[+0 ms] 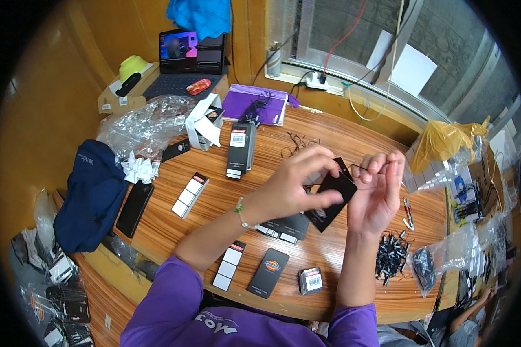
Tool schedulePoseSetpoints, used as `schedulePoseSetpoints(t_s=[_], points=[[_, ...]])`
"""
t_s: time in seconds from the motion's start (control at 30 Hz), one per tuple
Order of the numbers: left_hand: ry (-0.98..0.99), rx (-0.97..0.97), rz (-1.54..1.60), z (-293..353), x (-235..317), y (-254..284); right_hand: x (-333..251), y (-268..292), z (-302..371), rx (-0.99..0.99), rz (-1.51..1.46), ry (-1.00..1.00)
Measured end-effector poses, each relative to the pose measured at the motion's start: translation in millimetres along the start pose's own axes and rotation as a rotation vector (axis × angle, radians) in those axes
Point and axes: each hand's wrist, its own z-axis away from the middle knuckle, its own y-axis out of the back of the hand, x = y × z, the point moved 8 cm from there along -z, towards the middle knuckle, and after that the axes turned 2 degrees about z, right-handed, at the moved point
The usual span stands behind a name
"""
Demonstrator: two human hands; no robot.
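The left hand [300, 184] grasps a flat black cardboard tag [344, 185] between thumb and fingers; just beside, the right hand [375, 199] pinches a thin black cord [359, 167]. Threading seems in hand; next probably needs gentle pulling.

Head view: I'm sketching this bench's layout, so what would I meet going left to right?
Navy fabric item → black phone → upper white-panelled tag → barcoded tag stack → left hand holding black tag → right hand → small red-handled tool → yellow plastic bag
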Motion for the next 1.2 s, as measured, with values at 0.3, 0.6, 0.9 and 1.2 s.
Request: schedulePoseSetpoints(t_s=[0.3,0.6,0.9,1.2], points=[[0.051,-0.125,-0.058,7,-2,-24,0,-9,3,-0.048,0.099,-0.001],[0.206,-0.073,0.048,3,-15,-7,-12,7,-8,-0.005,0.067,0.011],[0.049,0.118,-0.553,-1,18,28,-3,24,-16,0.1,0.326,-0.111],[0.168,0.082,-0.384,1,19,31,21,48,-18,0.166,0.309,-0.158]])
